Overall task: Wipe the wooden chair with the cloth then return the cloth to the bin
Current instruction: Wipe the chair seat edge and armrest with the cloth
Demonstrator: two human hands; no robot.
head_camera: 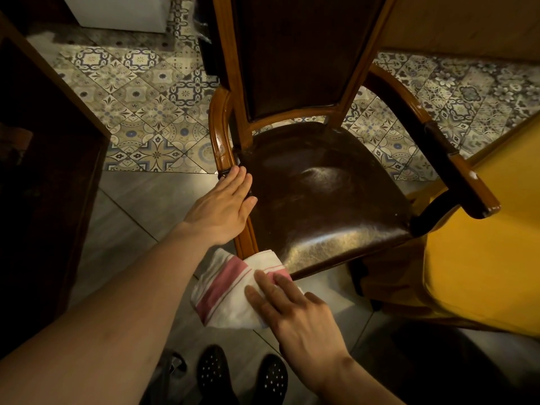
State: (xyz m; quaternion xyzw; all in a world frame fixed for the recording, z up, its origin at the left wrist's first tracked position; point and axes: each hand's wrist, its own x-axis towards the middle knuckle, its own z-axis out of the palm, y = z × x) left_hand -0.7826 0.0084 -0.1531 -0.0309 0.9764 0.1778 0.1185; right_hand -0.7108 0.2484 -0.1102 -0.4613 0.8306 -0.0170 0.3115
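Right now: red-striped white cloth (pixel 233 290) pressed flat under right hand (pixel 295 314), fingers spread, against front-left corner of wooden armchair (pixel 321 200); seat beyond. Left hand (pixel 222 209) open, resting flat on seat edge, empty.

Left arm bare, stretched forward from lower left. Left hand (pixel 223 207) flat, palm down, fingers straight and together, thumb apart to the right. Right arm enters from lower right, wrist bent. Right hand (pixel 295 312) palm down, fingers slightly spread, pressing flat, fingertips (pixel 258 276) pointing up-left.
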